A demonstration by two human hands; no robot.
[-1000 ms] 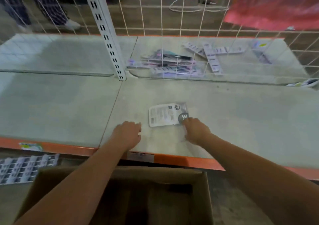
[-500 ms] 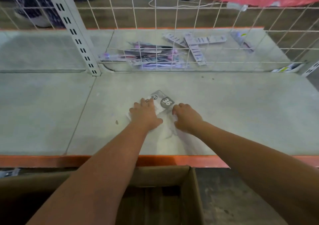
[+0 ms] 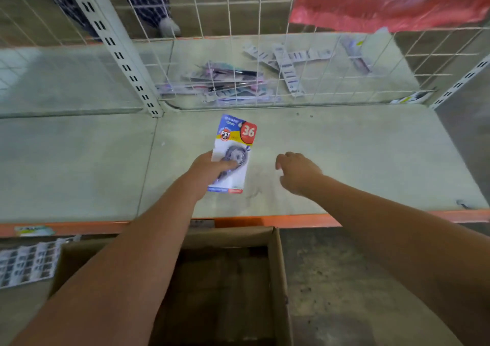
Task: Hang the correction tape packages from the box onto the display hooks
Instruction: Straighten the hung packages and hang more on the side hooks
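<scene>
- Head view, L hand (image 3: 209, 172): its fingers (image 3: 228, 164) are curled round the flat blue and white correction tape pkg with the red "36" sticker (image 3: 233, 154). It holds the pkg up off the grey shelf board (image 3: 358, 160), front side facing us, red sticker end pointing away.
- Half a sec ago the pkg lay flat on the shelf w/ both hands pressing on it, white back side up. Now it is picked up and turned over. So the pick-up part looks done, I think.
- R hand (image 3: 298, 174): it has let go. Fingers loose and a bit bent, holding nothing, near the pkg but not touching it.
- Brown cardboard box (image 3: 278, 279) sits low, in front of the orange shelf edge (image 3: 265, 219). Inside is dark; can't tell if more pkgs are in there.
- Behind the shelf is a white wire grid panel (image 3: 259, 53). Other packs lie in a pile (image 3: 220, 83) past it. No hooks clearly seen here.
- Next, my guess: lift the pkg and slip its top hole on a hook. The hole is too small to see, so lining it up may be tricky.
- Still to do: the hanging itself.
</scene>
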